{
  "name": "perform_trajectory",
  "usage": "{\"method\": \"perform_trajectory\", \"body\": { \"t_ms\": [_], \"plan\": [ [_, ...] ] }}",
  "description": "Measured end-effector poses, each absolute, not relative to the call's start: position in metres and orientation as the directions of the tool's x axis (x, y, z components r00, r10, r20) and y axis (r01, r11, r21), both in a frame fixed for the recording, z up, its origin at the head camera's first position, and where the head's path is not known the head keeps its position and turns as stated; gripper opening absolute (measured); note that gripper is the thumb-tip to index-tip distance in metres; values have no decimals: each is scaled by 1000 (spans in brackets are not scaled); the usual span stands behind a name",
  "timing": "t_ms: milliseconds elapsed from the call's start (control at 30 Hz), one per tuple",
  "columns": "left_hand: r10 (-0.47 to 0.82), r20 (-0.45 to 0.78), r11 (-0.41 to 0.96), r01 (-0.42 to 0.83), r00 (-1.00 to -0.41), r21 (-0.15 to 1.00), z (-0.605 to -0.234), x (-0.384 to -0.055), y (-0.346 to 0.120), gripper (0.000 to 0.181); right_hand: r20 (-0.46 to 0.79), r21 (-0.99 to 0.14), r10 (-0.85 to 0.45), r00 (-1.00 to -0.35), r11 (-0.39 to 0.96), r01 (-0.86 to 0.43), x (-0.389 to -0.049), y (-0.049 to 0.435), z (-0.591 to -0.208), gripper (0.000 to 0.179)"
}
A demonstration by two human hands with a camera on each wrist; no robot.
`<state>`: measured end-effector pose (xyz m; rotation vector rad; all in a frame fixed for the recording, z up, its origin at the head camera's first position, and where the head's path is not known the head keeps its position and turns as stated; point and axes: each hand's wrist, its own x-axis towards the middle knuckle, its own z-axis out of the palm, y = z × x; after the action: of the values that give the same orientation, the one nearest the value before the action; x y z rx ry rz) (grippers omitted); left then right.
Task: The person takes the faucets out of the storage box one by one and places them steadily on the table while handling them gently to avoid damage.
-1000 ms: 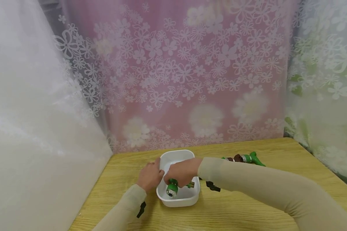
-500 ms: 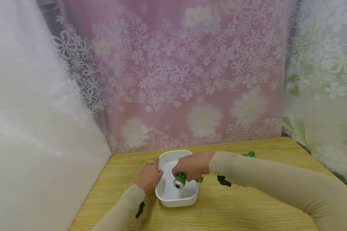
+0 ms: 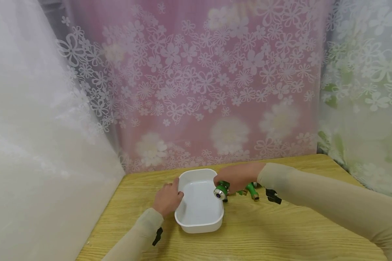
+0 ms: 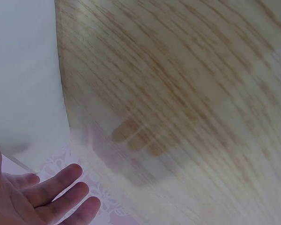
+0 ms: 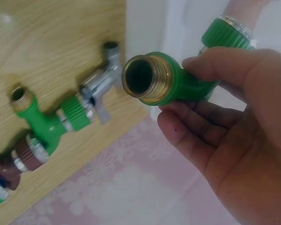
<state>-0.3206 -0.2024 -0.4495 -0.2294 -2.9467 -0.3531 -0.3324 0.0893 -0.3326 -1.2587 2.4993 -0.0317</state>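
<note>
My right hand (image 3: 236, 177) grips a green pipe fitting (image 3: 221, 190) just above the right rim of the white basin (image 3: 200, 204). The right wrist view shows this fitting's brass threaded mouth (image 5: 147, 79), with the thumb above and fingers below it. My left hand (image 3: 166, 198) rests at the basin's left rim. Its fingers (image 4: 61, 180) look loose and apart in the left wrist view. On the table to the right lie a chrome fitting (image 5: 100, 82), another green fitting (image 5: 44, 129) and a brown one (image 5: 32, 152), lined up end to end. My right hand and forearm partly hide them in the head view.
The wooden table (image 3: 248, 228) carries the basin near its left half. Behind it hangs a pink flowered curtain (image 3: 215, 90). A white sheet (image 3: 52, 145) closes off the left, and a pale floral sheet (image 3: 366, 108) the right.
My right hand has lifted the green fitting from inside the basin and carried it rightward to the right rim. The left hand has stayed at the left rim.
</note>
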Motion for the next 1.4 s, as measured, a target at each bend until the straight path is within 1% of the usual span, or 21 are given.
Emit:
{"method": "perform_trajectory", "body": {
  "t_ms": [233,500,700,900,1167,1400],
  "plan": [
    [135,196,961,177,-971,215,-452,-323,-203,55,-291,-202,-739,-608,668,-716,-344,117,-331,39],
    [129,184,962,168,-974,215,-450,-323,-202,55,-269,-243,-697,-664,716,-654,-348,145,-326,41],
    [130,178,961,169,-975,220,-449,-322,-202,56,-257,-236,-689,-678,725,-647,-359,168,-331,41],
    [135,171,959,172,-976,223,-449,-321,-203,55,-234,-242,-676,-698,736,-632,-367,192,-340,37],
    [129,166,964,163,-978,212,-449,-321,-202,55,-193,-202,-674,-713,738,-643,-374,220,-350,32],
    [130,167,963,165,-977,215,-449,-321,-202,56,-192,-228,-652,-733,756,-613,-376,240,-354,38]
  ]
}}
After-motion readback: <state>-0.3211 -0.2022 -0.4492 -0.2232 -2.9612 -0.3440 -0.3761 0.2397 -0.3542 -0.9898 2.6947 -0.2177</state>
